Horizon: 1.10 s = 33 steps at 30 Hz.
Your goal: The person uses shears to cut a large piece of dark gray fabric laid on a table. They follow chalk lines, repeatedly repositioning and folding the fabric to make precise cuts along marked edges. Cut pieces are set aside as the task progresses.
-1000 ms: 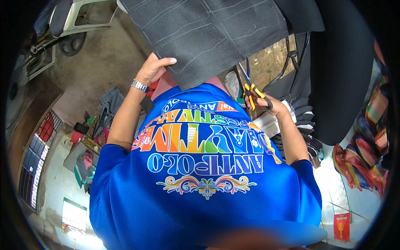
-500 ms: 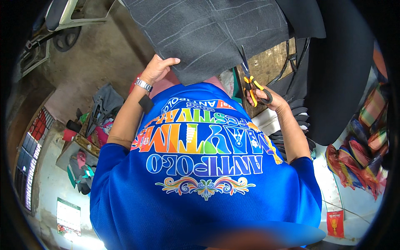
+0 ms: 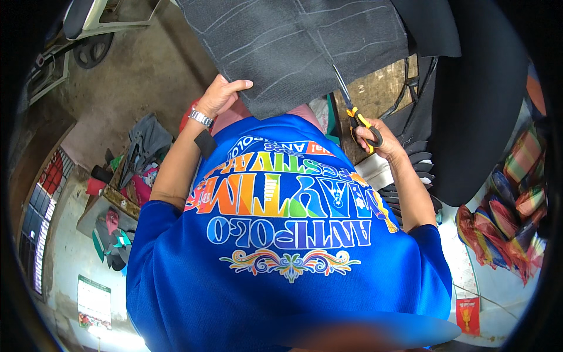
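A dark grey fabric sheet (image 3: 275,56) with pale chalk-like lines stretches out in front of me. My left hand (image 3: 223,95) pinches its near left edge, thumb on top. Yellow-and-black scissors (image 3: 355,114) are gripped in my right hand (image 3: 381,139), with fingers in the handle loops. Their blades point away from me and lie at the sheet's near right edge, the tips over the fabric. The handles look close together and the blades nearly closed.
A worn wooden surface (image 3: 375,88) shows under the sheet on the right. Large black material (image 3: 481,105) hangs beyond it, beside stacked dark pieces (image 3: 419,167). Colourful bundles (image 3: 498,226) lie at far right. Grey cloth (image 3: 151,141) is piled at left, near a white chair frame (image 3: 97,26).
The scissors' handles have come closer together and the blades have closed. Their tips have swung slightly left over the fabric. My left hand keeps its pinch in nearly the same place.
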Each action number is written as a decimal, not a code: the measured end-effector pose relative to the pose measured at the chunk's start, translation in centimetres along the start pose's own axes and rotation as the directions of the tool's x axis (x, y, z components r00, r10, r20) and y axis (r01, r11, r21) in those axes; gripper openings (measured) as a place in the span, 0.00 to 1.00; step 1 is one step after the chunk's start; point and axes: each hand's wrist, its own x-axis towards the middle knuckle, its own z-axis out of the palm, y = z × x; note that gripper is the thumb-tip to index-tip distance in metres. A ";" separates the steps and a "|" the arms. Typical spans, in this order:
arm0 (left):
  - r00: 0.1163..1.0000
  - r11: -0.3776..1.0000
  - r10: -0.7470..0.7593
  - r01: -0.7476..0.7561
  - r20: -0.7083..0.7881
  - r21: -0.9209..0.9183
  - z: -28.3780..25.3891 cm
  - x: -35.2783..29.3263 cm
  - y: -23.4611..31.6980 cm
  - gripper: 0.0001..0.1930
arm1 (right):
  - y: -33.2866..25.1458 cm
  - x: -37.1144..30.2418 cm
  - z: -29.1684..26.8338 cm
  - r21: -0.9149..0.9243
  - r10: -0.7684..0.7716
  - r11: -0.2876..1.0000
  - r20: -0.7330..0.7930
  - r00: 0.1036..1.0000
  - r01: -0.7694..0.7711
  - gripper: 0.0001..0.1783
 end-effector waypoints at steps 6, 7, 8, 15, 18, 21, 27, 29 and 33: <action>1.000 1.000 0.004 -0.004 0.007 -0.016 -0.2 -0.1 -0.3 0.24 | -1.2 1.1 0.5 0.022 -0.060 0.998 0.126 0.990 0.058 0.30; 1.000 0.999 0.000 0.001 0.012 -0.033 -0.2 -0.2 -0.3 0.24 | -1.5 1.5 0.5 0.015 -0.066 0.998 0.132 0.989 0.064 0.31; 1.000 1.000 -0.006 0.006 0.021 -0.021 -0.3 -0.2 -0.3 0.24 | -1.7 1.9 0.4 0.014 -0.078 0.997 0.147 0.986 0.077 0.32; 1.000 1.000 0.001 -0.002 0.012 0.026 -0.5 -0.5 -0.2 0.25 | -1.6 2.3 0.4 0.098 -0.097 0.991 0.046 0.994 0.092 0.22; 1.000 1.000 0.003 -0.003 0.005 0.029 -0.5 -0.5 -0.4 0.27 | -1.4 2.0 0.9 0.121 -0.053 0.991 -0.017 0.998 0.055 0.21; 1.000 1.000 0.014 -0.015 0.013 0.023 -0.4 -0.4 -0.5 0.28 | -2.0 2.0 0.9 0.080 -0.068 0.995 0.018 0.998 0.066 0.25; 0.999 1.000 0.002 -0.003 0.034 0.022 -0.2 -0.8 -0.2 0.29 | -4.2 4.1 0.7 -0.040 -0.158 0.986 0.092 0.983 0.163 0.30; 1.000 0.999 0.000 -0.001 0.025 0.041 -0.3 -0.9 -0.1 0.30 | -4.5 4.3 0.7 -0.002 -0.200 0.979 0.106 0.974 0.202 0.26; 0.999 0.997 0.001 -0.004 0.043 0.075 -0.4 -0.9 0.0 0.31 | -4.6 3.4 0.8 0.038 -0.102 0.994 -0.013 0.995 0.103 0.23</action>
